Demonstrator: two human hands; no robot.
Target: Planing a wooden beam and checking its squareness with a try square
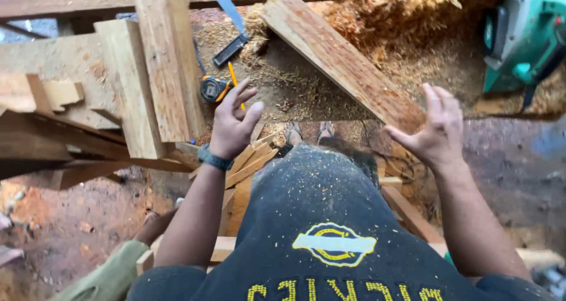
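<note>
Both hands are raised above the bench (306, 94), empty, with fingers spread. The left hand (233, 124) hovers just over a yellow pencil (236, 84), whose long axis runs nearly straight away from the person, tilted slightly leftward at its far end. A yellow-and-black tape measure (213, 89) lies just left of the pencil. The right hand (436, 130) is open near the lower end of a long plank (342, 56), which runs diagonally from far-left to near-right across the sawdust. A green power planer (525, 38) sits at the far right, well apart from both hands.
</note>
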